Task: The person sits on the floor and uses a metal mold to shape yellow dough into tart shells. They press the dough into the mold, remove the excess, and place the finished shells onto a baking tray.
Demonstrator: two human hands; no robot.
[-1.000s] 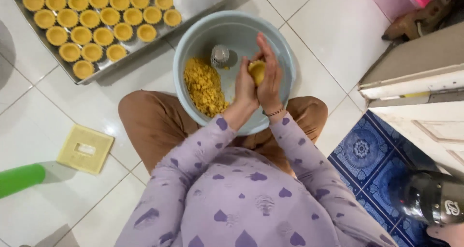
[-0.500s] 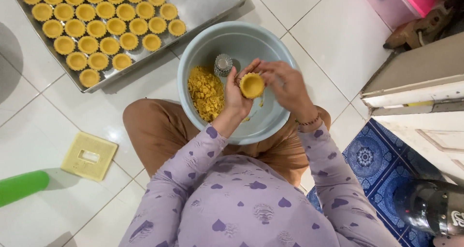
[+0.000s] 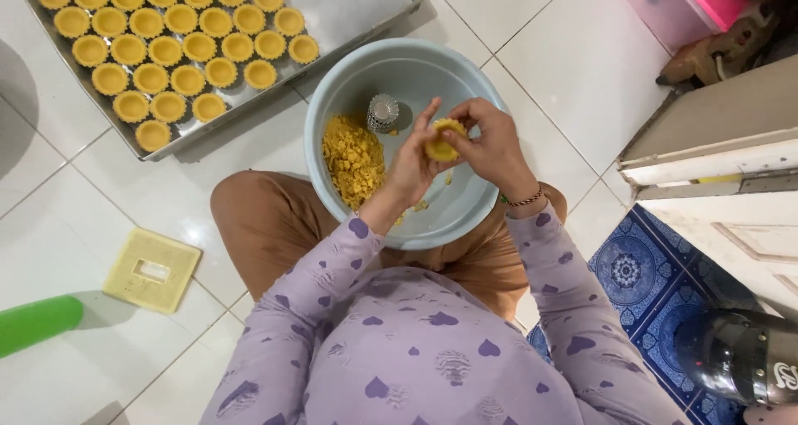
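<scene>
At the upper left of the frame, we are seeing a metal tray (image 3: 349, 14) carrying rows of small pastry shells (image 3: 179, 43). In the centre, over a pale blue bowl (image 3: 332, 101) holding yellow crumbs (image 3: 353, 159) and a small metal mould (image 3: 382, 112), our left hand (image 3: 411, 163) and right hand (image 3: 490, 147) are both gripping one piece of yellow dough (image 3: 443, 140) between them.

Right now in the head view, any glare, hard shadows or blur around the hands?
Head view: sharp overall, both hands crisp; left hand and right hand pinch the yellow dough piece over the pale blue plastic basin. Soft glare on the glossy white floor tiles and metal baking tray; soft shadow left of the tray.
</scene>
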